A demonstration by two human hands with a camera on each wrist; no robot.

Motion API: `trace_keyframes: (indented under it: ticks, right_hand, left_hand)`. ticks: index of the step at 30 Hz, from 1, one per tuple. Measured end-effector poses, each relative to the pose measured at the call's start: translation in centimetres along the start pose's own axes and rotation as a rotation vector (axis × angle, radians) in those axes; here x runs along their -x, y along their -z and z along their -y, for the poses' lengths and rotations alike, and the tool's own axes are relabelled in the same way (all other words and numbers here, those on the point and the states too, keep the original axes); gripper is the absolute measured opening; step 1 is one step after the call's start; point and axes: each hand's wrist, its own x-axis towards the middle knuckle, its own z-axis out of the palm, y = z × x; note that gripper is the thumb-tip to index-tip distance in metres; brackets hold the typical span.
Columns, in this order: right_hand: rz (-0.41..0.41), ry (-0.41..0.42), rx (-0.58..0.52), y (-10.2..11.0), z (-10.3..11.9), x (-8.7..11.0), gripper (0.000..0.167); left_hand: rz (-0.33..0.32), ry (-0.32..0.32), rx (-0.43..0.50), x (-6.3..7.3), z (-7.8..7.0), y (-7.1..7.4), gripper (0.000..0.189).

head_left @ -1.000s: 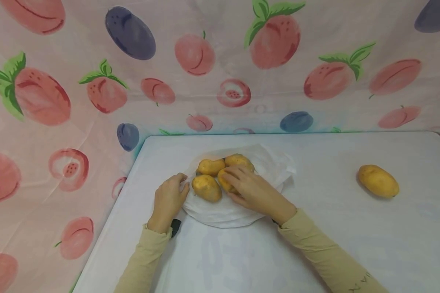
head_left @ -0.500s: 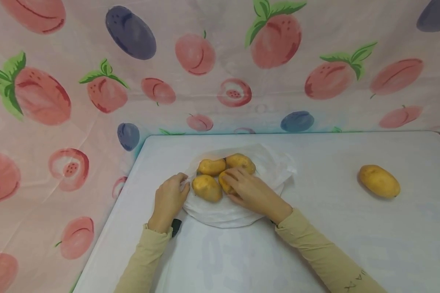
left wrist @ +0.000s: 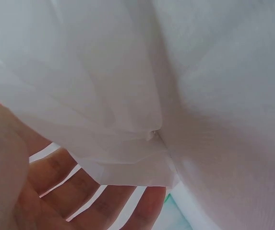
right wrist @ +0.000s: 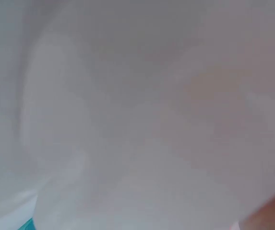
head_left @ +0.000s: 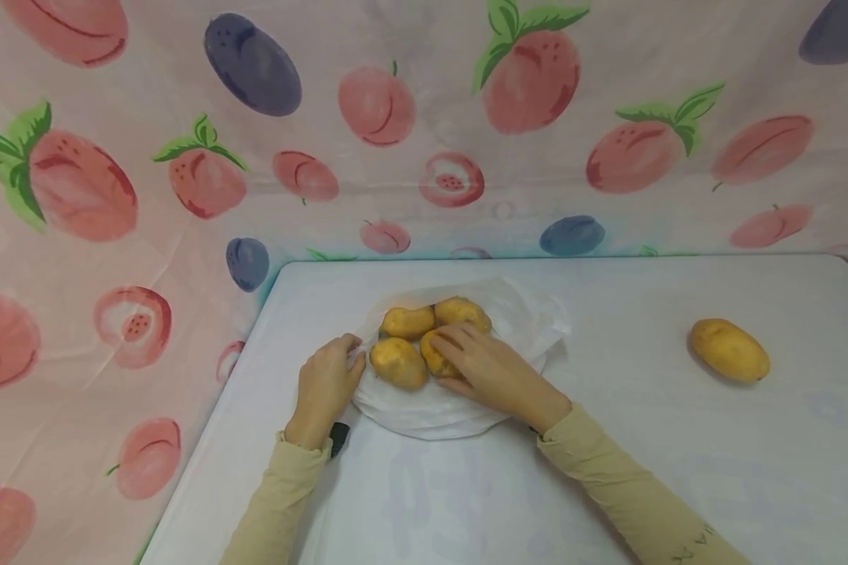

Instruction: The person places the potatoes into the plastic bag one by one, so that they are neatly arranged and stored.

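A thin white plastic bag (head_left: 431, 420) lies spread on the table, with several yellow potatoes grouped on it. At the bag's left edge, my left hand (head_left: 327, 384) holds the plastic with thumb and fingers. The left wrist view shows the sheet (left wrist: 113, 163) passing between the thumb and the fingers (left wrist: 106, 206). My right hand (head_left: 491, 370) grips the front right potato (head_left: 434, 355) from above and partly covers it. Beside it sit a front left potato (head_left: 399, 363), a back left potato (head_left: 407, 322) and a back right potato (head_left: 462, 312). White plastic (right wrist: 137, 120) fills most of the right wrist view.
One more potato (head_left: 730, 351) lies alone on the right side of the white table (head_left: 629, 439). A pink cloth (head_left: 523, 180) printed with fruit hangs behind the table and along its left side.
Both hands stay almost where they were. The right hand and forearm shift only slightly, and the potatoes and bag look unmoved.
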Motion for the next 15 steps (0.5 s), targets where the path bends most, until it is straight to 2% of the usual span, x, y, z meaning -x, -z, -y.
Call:
trace_keyframes:
  ticks: [9, 15]
  right_hand:
    - [0.004, 0.018, 0.055, 1.2, -0.4, 0.6, 0.050]
    - [0.015, -0.018, 0.054, 2.2, -0.8, 1.2, 0.051]
  left_hand:
    - [0.008, 0.006, 0.006, 0.1, 0.0, 0.0, 0.020]
    - [0.009, 0.014, 0.004, 0.0, 0.0, -0.1, 0.020]
